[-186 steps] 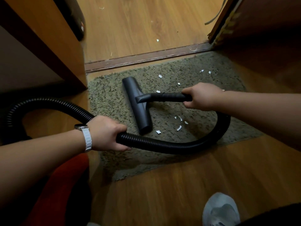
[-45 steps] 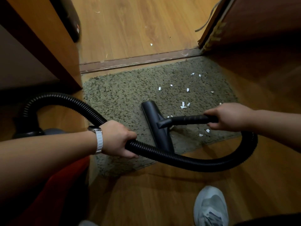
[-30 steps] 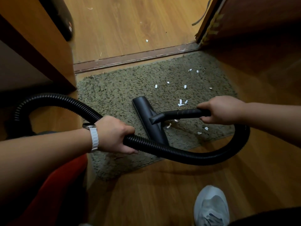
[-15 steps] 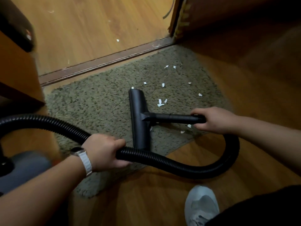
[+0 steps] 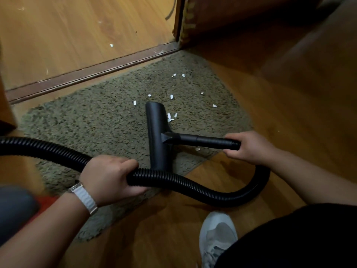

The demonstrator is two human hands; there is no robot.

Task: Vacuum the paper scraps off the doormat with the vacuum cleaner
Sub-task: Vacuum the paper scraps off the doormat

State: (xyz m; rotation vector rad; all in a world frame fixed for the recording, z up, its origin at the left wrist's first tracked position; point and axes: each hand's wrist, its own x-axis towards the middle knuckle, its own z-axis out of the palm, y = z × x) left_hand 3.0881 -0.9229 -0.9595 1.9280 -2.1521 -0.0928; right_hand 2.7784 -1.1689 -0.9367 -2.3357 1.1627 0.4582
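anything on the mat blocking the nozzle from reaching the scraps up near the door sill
Nothing visible does. From the nozzle, bare doormat runs to the far paper scraps. The hose loops behind it, near the shoe.

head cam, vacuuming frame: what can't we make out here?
- Vacuum body: cut by the left edge, blurred.
- Underside of the nozzle: hidden by the nozzle itself; scraps beneath can't be told.
- Mat near corner: covered by the left hand and hose.
- Right hand hides the tube's end.
- Suction on or off: not visible.
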